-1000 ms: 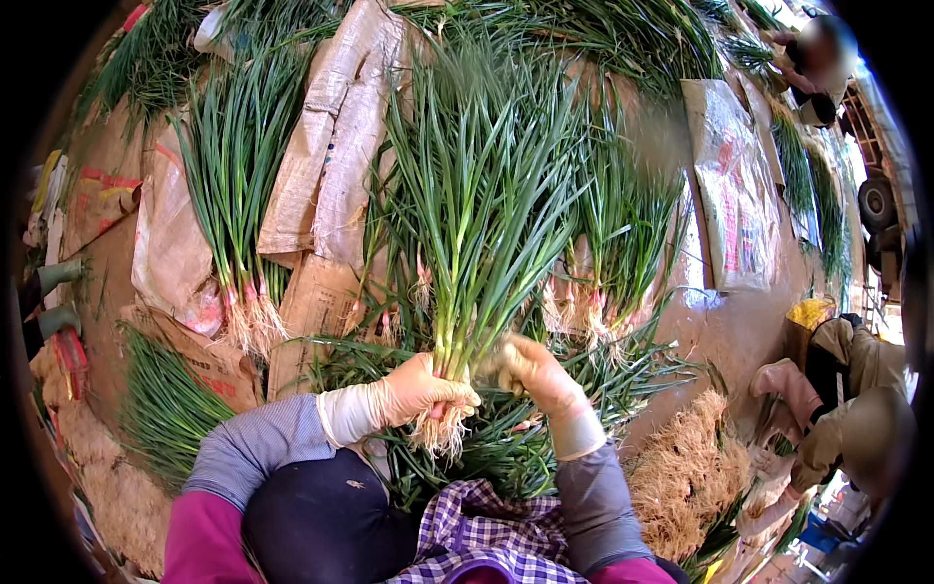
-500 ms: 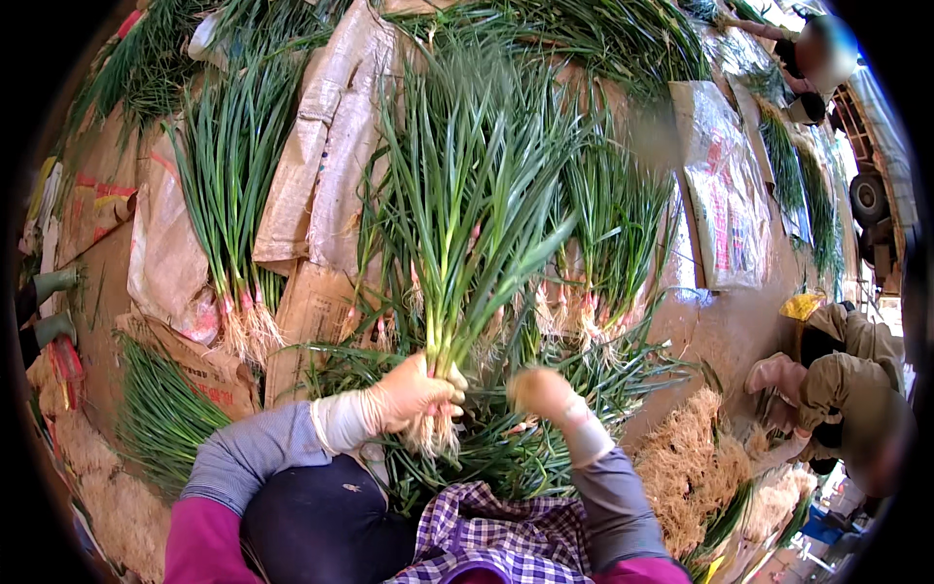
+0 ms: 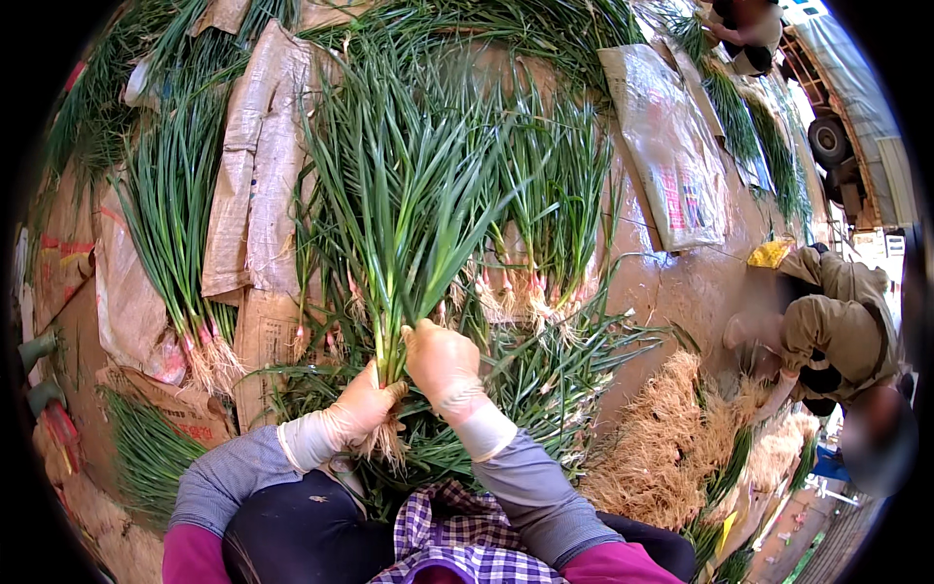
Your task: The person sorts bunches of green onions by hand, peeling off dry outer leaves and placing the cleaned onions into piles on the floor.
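Note:
My left hand (image 3: 360, 404), in a pale glove, is closed around the lower stalks of a bunch of green garlic (image 3: 384, 234). The leaves fan out away from me and the stringy roots (image 3: 387, 443) hang below the fist. My right hand (image 3: 443, 365), gloved too, is closed at the right side of the same bunch, just above the left one, with a green leaf stalk at its fingertips. Beneath both hands lies a heap of loose green garlic leaves (image 3: 545, 389). Farther off, more plants with pinkish bases (image 3: 535, 282) lie in a row.
Another bundle of green garlic (image 3: 175, 224) lies at left beside folded woven sacks (image 3: 268, 175). A white printed sack (image 3: 666, 146) lies at right. Brown root trimmings (image 3: 652, 448) are piled near my right arm. A crouching person (image 3: 837, 311) is at far right, with another person (image 3: 749, 34) beyond.
My right hand has moved left from beside the bunch onto its stalks. My left hand still holds the bunch. The whole view has shifted, with the surroundings now farther left.

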Available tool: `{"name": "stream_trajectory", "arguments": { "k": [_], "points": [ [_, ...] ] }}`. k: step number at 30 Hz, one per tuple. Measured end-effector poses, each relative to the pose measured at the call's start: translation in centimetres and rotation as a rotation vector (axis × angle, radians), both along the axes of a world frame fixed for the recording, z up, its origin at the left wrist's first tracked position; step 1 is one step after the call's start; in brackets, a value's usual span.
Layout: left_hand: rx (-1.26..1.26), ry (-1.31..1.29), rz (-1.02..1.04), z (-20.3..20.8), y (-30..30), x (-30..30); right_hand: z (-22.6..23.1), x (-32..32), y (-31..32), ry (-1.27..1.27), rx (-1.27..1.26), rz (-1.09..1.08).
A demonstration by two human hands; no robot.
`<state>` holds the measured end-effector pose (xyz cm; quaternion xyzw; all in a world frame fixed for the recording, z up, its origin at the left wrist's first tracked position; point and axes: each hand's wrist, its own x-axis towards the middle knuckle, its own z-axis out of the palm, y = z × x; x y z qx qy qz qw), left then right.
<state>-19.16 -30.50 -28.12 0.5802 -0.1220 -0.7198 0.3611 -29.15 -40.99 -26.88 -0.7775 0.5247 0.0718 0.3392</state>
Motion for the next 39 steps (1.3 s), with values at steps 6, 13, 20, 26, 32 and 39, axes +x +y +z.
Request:
{"name": "stream_trajectory", "arguments": {
  "k": [6, 13, 20, 26, 32, 39],
  "points": [
    [0.164, 0.672, 0.19, 2.6, -1.5, 0.2, -4.7, -4.7, -3.5, -0.724, 0.715, -0.947],
    [-0.388, 0.774, 0.421, 7.1, -2.7, 6.7, -6.7, -13.8, -9.9, 0.138, 0.192, -0.172],
    [-0.482, 0.501, 0.492, 7.1, -4.3, 6.8, -10.1, -11.6, -19.5, 0.268, -0.104, -0.306],
    [-0.146, 0.5, 0.41, 3.9, -3.5, 5.7, -2.3, -15.4, -19.7, -0.664, 0.585, -0.645],
    [0.019, 0.191, 0.078, 1.5, -5.5, 0.1, 0.0, -9.0, -8.0, -0.701, 0.793, -0.63],
    [-0.078, 0.186, 0.161, -0.1, -5.7, -1.7, -1.7, -6.1, -3.1, -0.656, 0.623, -0.483]
  ]
}}
